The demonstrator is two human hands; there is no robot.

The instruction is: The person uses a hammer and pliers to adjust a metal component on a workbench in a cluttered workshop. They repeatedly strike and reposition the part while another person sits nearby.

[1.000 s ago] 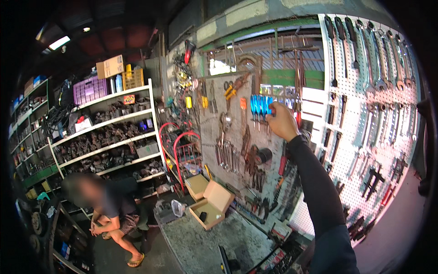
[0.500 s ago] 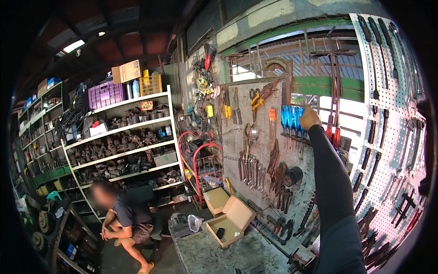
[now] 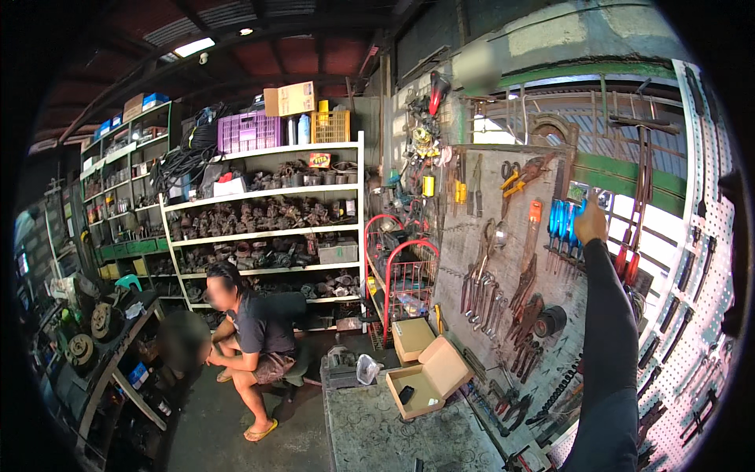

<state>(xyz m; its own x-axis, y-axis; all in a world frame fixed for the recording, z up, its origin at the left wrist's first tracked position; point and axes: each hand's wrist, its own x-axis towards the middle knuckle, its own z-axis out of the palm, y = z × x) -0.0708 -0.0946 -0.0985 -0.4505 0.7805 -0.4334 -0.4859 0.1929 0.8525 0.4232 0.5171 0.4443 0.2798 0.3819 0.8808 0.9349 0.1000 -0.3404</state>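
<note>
My right hand (image 3: 591, 223) is raised at arm's length, in a dark sleeve, to a grey tool board (image 3: 464, 252) on the wall. It rests against the right end of a row of blue-handled screwdrivers (image 3: 560, 224). Its fingers point up toward the board's top edge, and whether they grip anything is hidden from here. Red-handled tools (image 3: 627, 263) hang just right of the hand. Pliers and wrenches (image 3: 484, 287) hang lower on the board. My left hand is out of the picture.
An open cardboard box (image 3: 429, 379) sits on a grey workbench (image 3: 370, 433) below the board. A red hand cart (image 3: 403, 271) stands by white shelves (image 3: 267, 195) full of parts. A person (image 3: 250, 338) crouches on the floor at left. A white pegboard (image 3: 700, 315) of wrenches fills the right.
My view has swung left and up, so the board and my right hand now sit further right in the picture. The hand stays by the blue screwdrivers. The crouching person stays put.
</note>
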